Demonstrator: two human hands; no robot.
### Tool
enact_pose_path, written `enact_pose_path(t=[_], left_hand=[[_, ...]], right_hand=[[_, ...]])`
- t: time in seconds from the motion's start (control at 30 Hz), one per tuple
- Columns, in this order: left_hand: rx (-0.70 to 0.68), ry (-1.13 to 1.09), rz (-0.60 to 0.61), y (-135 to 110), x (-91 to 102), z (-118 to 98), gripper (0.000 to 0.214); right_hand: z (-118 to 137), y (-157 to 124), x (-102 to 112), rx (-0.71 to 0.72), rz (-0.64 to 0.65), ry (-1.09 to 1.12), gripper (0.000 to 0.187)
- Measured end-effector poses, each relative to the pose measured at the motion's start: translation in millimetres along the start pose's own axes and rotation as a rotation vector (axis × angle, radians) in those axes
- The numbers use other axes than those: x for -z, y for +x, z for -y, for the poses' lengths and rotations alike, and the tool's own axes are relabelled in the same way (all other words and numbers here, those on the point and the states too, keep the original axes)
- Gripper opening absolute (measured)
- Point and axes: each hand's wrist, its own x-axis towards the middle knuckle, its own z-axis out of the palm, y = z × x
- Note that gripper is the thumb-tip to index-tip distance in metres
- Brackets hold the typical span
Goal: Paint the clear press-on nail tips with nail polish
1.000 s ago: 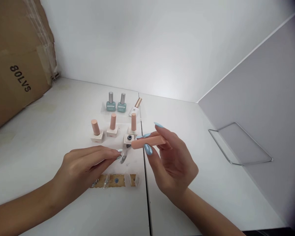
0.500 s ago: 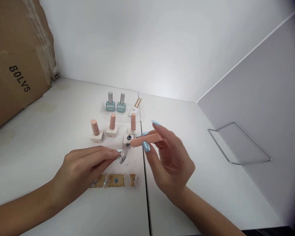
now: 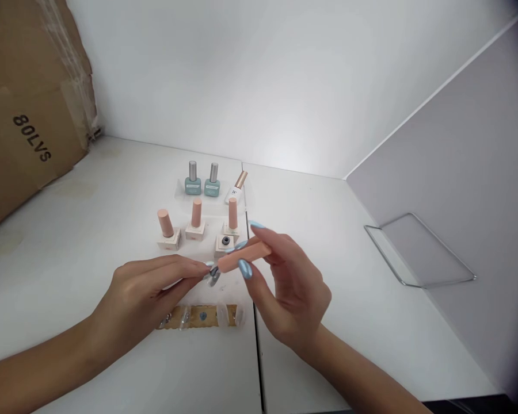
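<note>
Right hand (image 3: pixel 291 293) holding peach cap (image 3: pixel 244 256), brush (image 3: pixel 214 270) at nail tip (image 3: pixel 213 280) pinched in left hand (image 3: pixel 149 287). Bottle (image 3: pixel 223 248) open; coating looks underway, clear tips (image 3: pixel 185 317) seem bare.

The sole view, taken from the head, faces forward and down across the flat white bench (image 3: pixel 362 333), near (both bare forearms (image 3: pixel 60 351) enter from below), and reaches the smooth white back wall (image 3: pixel 224 75) beyond.
</note>
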Motion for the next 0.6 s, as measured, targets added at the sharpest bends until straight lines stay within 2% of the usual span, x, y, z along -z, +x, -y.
enact_pose_path(t=[0.17, 0.3, 0.43, 0.6], left_hand=[[-0.015, 0.012, -0.008, -5, 0.1, 4, 0.014], [0.009, -0.030, -0.019, 1, 3.0, 0, 0.014], [0.097, -0.117, -0.002, 7, 4.8, -7, 0.016], [0.227, -0.181, 0.017, 1, 4.3, -5, 0.013]], right_hand=[[-1, -5, -1, -0.088, -0.105, 0.002, 0.058], [4, 2, -1, -0.029, -0.059, 0.089, 0.059], [5, 5, -2, 0.038, 0.016, 0.083, 0.060], [2, -1, -6, -0.069, -0.097, 0.051, 0.058]])
